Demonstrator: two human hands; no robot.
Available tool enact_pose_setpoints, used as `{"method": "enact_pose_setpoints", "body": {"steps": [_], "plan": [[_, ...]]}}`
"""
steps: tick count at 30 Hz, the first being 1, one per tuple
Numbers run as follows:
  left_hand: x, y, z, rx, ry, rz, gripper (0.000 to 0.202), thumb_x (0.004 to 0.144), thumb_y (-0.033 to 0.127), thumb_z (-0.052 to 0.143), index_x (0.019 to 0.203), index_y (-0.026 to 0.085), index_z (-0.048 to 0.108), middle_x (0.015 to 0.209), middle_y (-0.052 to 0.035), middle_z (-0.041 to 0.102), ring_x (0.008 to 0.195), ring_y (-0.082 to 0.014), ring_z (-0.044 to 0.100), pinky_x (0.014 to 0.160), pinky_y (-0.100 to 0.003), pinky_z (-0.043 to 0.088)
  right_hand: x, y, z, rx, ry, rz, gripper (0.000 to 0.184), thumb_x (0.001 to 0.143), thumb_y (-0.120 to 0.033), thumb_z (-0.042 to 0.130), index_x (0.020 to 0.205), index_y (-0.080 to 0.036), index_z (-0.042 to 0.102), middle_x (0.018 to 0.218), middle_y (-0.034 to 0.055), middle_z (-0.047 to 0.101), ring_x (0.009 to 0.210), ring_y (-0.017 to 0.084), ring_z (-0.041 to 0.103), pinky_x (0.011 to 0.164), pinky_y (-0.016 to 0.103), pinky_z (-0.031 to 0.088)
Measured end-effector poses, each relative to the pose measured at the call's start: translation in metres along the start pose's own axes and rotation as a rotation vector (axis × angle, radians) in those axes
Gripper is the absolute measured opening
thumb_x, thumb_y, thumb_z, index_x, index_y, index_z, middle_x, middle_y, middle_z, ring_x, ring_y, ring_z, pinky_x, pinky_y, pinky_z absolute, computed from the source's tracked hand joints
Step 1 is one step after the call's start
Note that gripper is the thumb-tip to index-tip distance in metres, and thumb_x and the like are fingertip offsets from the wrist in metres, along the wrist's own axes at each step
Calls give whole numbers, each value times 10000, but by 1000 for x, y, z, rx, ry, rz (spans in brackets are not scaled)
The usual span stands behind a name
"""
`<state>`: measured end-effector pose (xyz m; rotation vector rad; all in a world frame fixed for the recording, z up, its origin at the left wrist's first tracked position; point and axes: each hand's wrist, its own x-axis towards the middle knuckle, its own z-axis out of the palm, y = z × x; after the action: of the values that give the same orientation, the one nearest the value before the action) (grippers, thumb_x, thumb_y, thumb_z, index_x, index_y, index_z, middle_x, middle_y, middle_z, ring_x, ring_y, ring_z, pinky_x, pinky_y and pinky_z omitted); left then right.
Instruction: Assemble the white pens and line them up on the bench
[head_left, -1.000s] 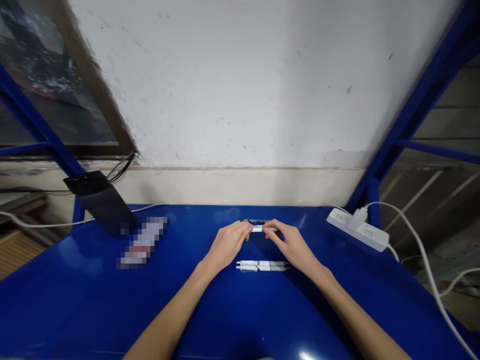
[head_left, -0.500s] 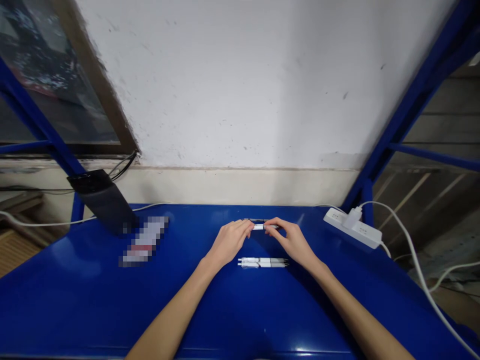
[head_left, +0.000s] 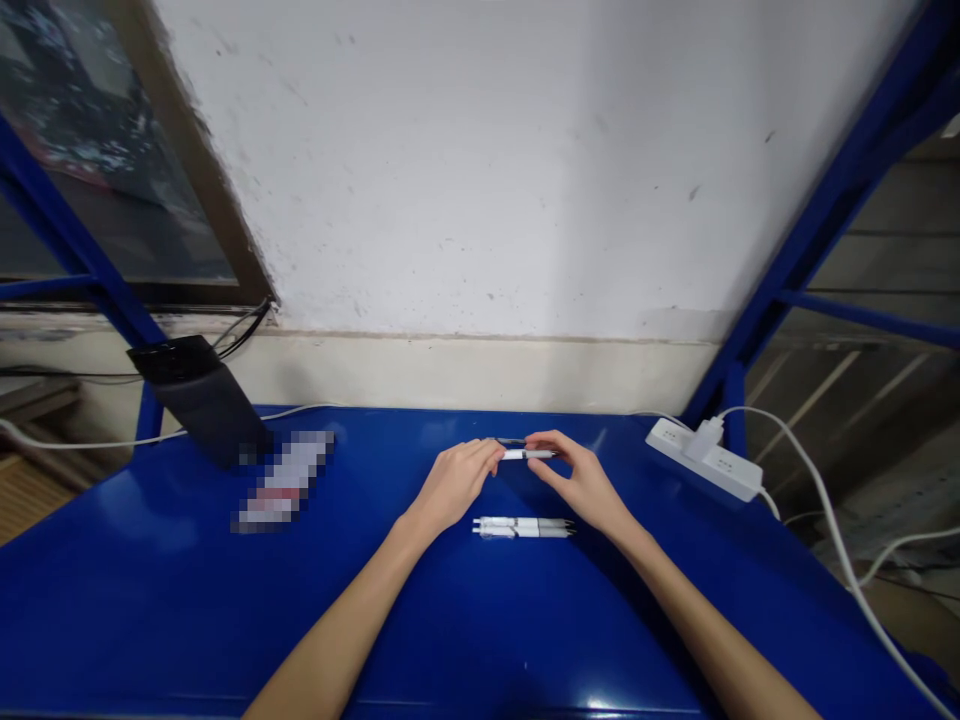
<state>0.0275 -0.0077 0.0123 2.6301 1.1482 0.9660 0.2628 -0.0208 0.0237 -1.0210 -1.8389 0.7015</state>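
Note:
A white pen [head_left: 517, 455] lies crosswise, its grey tip end toward the right. Closed fingers of my left hand [head_left: 459, 478] are around its left end, which they hide. My right hand [head_left: 576, 478] is at the tip end, thumb and forefinger spread apart on either side of it. Just behind is a dark, slim pen-like thing [head_left: 512, 441], partly covered by both hands; the right fingertips come close to its right end, and I cannot tell whether they touch. Nearer to me, white pens [head_left: 525, 527] lie side by side on the blue table [head_left: 465, 620].
A dark pouch-like container [head_left: 210, 405] stands at the left, beside a blurred-out pale packet [head_left: 285, 480]. At the right is a white power strip [head_left: 705, 458] with a plug and cable. A wall [head_left: 450, 200] and blue metal frame bars [head_left: 817, 210] border the table.
My right thumb and forefinger have parted from their pinch on the white pen, and more of its tip end shows. My left hand stays on the pen. The view has shifted slightly.

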Motion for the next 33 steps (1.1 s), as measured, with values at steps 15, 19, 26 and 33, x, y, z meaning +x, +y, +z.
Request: {"method": "enact_pose_setpoints", "body": {"steps": [15, 19, 26, 33], "plan": [[0, 0, 3, -31, -30, -36, 348, 1128, 242, 355, 871, 205, 587, 834, 12, 674, 809, -163, 660, 800, -279, 460, 0, 7, 2, 42, 23, 57, 199, 959, -411, 671, 1033, -241, 745, 999, 46, 772, 870, 227, 729, 811, 344, 554], [-1, -1, 3, 4, -63, -41, 357, 1134, 254, 345, 881, 207, 592, 800, 33, 684, 721, -150, 639, 787, -288, 435, 1, 9, 1, 34, 37, -46, 114, 951, -320, 672, 1005, -240, 734, 1015, 55, 753, 925, 227, 712, 859, 359, 547], [-1, -2, 3, -17, -69, -41, 372, 1143, 270, 318, 921, 209, 610, 849, 21, 713, 764, -157, 663, 827, -302, 427, 2, 12, 2, 106, 36, -69, 113, 968, -320, 651, 969, -243, 733, 1081, 71, 734, 1066, 243, 694, 958, 391, 533], [0, 2, -2, -62, -43, -84, 396, 1145, 307, 317, 989, 208, 667, 859, 1, 714, 760, -163, 658, 847, -329, 447, 3, 10, 0, 206, 69, 29, 167, 932, -361, 707, 1047, -240, 718, 1065, 60, 745, 1016, 244, 714, 978, 412, 540]]}}
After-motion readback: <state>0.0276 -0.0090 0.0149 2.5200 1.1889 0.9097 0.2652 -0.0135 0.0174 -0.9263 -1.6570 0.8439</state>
